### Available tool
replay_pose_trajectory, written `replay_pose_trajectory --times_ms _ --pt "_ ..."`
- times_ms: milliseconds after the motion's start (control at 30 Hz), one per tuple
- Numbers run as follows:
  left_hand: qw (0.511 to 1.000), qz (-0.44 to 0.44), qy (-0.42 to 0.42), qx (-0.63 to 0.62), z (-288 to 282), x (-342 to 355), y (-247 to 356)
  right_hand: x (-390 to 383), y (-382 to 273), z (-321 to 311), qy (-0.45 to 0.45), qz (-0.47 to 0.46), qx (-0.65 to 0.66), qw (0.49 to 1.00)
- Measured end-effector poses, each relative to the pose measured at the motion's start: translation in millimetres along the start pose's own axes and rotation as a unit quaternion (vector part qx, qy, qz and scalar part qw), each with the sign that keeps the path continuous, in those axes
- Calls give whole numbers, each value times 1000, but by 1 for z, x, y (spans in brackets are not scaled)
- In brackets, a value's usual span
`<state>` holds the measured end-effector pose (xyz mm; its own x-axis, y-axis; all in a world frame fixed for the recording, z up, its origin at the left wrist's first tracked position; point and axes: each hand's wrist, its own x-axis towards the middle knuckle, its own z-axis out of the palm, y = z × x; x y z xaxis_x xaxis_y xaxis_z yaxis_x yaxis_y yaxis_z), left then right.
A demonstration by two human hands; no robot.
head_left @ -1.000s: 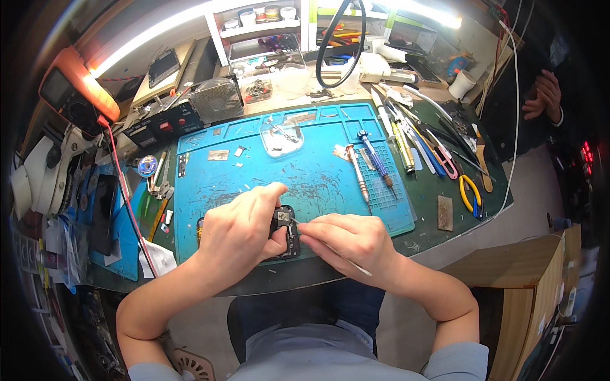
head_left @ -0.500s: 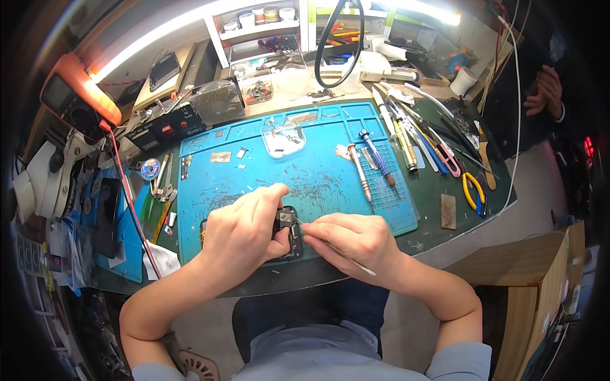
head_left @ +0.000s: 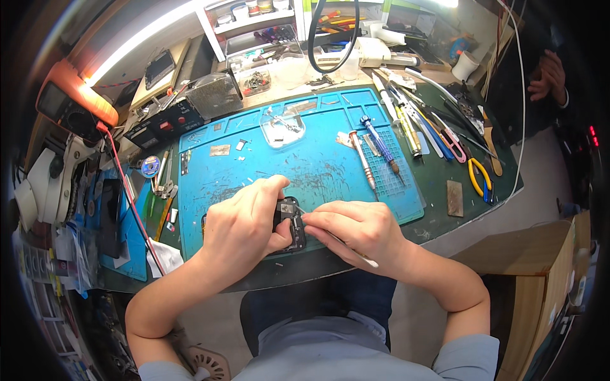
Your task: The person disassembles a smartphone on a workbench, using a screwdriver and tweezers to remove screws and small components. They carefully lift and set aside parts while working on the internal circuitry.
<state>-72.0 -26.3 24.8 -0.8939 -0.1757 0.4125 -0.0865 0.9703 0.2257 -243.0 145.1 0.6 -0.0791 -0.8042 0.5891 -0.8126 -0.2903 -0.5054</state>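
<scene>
Gripping an open black phone (head_left: 297, 232) tight in the left hand (head_left: 243, 218). Pinching a thin tool (head_left: 363, 257) in the right hand (head_left: 356, 230), with its tip just left of the fingers.

Dark green bench (head_left: 438, 209) | on it: blue mat (head_left: 330, 166), brownish rectangular plate (head_left: 455, 198), yellow-handled tool (head_left: 472, 174)

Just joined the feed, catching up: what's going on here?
A person's left hand holds an opened black phone near the front edge of a blue mat. The right hand holds a thin tool, its tip at the phone's upper right; contact is unclear. Two screwdrivers lie on the mat's right side.
</scene>
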Motion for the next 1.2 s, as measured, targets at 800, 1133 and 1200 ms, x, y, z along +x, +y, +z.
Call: replay_pose_trajectory --times_ms 800,1133,1200 --pt "962 -138 -38 -232 -17 -2 -10 -1 -2 2 34 -6 23 999" --pt "878 -313 67 -356 -50 9 -111 -5 -2 1 80 -9 3 997" --pt "925 -275 54 -259 -43 -8 -129 -3 -3 5 101 -26 1 995"
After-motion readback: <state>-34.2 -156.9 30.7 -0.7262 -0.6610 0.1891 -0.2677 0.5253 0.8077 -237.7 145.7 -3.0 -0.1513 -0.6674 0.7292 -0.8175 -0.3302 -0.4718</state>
